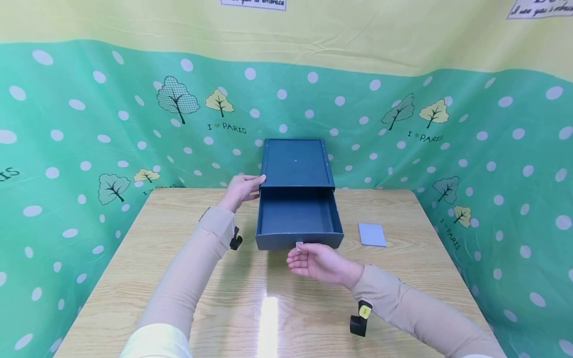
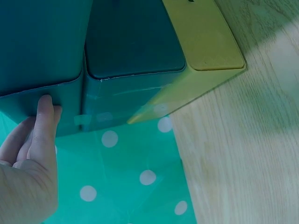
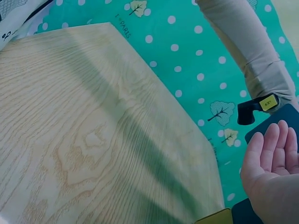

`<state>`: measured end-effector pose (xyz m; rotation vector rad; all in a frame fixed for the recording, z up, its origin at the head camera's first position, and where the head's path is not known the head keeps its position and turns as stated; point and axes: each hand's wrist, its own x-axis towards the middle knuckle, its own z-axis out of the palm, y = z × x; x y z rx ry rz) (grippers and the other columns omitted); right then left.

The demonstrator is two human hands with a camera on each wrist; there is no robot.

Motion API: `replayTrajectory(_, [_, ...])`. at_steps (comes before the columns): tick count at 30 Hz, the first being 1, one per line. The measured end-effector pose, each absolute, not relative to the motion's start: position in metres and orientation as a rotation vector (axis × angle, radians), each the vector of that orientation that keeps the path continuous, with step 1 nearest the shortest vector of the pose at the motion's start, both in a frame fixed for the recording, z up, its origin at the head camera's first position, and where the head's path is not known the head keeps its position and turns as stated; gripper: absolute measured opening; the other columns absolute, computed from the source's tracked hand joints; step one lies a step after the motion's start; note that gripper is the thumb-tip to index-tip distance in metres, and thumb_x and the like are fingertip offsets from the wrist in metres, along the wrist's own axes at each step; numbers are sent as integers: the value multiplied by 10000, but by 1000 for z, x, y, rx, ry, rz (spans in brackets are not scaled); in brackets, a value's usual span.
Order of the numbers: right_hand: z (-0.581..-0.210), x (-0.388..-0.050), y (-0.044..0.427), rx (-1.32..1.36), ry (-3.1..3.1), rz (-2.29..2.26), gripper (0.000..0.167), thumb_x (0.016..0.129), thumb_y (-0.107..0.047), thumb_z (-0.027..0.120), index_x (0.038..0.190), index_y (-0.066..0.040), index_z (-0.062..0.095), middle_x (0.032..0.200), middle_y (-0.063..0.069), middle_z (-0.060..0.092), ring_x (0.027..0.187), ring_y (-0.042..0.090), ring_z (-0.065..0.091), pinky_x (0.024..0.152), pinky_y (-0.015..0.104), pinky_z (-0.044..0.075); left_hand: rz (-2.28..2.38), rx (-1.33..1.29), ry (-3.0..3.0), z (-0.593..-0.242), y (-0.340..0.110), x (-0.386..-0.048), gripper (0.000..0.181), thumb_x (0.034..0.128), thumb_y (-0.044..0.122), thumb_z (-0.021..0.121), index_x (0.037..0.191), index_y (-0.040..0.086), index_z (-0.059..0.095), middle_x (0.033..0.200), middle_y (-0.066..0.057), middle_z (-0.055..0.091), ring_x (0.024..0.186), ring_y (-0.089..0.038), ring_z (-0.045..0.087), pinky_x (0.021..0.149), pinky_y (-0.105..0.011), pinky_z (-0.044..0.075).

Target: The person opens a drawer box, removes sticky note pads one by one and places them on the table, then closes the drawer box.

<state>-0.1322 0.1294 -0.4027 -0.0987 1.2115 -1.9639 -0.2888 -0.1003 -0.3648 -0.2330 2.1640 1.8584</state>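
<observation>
A dark blue cabinet [image 1: 295,161] stands at the back of the table with its top drawer [image 1: 300,241] pulled out; the drawer looks empty. My left hand [image 1: 241,191] lies against the cabinet's left side. In the left wrist view, the fingers of that hand [image 2: 37,163] touch the dark cabinet wall [image 2: 42,46] and are fairly straight. At the drawer front, my right hand [image 1: 324,263] pinches a small white tab [image 1: 299,245], palm turned up. The right wrist view shows the palm and several fingers of this hand [image 3: 275,172]; its thumb is hidden there.
A flat light blue square [image 1: 372,234] lies on the wooden table [image 1: 179,278], right of the drawer. Beside the dark units, a yellow unit [image 2: 215,46] shows in the left wrist view. A green dotted cloth [image 1: 134,119] hangs behind and at both sides.
</observation>
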Motion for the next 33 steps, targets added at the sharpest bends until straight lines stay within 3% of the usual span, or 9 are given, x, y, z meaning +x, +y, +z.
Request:
replayTrajectory(11, [-403,-137,127,-43,1213,-1984,314,1035,-182,328,941,-73,608,953,23,657,928,135,623,960,286,520,1846,-225,2178,-366,-101,-291,552,916,309,632,1348,-6,496,1430,-155,442,1262,-303,502,973,-358,522])
replayTrajectory(19, [-404,-139,127,-15,1225,-1990,302,1033,-190,339,952,-70,604,956,28,651,928,137,626,966,291,520,1863,-230,2148,-367,-101,-290,560,915,294,634,1351,-22,482,1473,-126,342,1271,-304,490,980,-362,518])
replayTrajectory(23, [-404,-141,126,-6,1234,-1993,295,1031,-190,347,955,-66,603,952,29,655,925,137,629,1003,314,499,1864,-223,2151,-366,-101,-289,556,914,298,636,1348,-19,489,1461,-140,387,1278,-309,483,978,-363,519])
replayTrajectory(33, [-406,-145,124,5,1236,-2016,314,1032,-183,333,931,-69,608,943,34,648,914,136,633,887,251,549,1884,-214,2145,-366,-101,-289,542,917,279,635,1339,-31,494,1412,-173,462,1257,-311,506,976,-367,520])
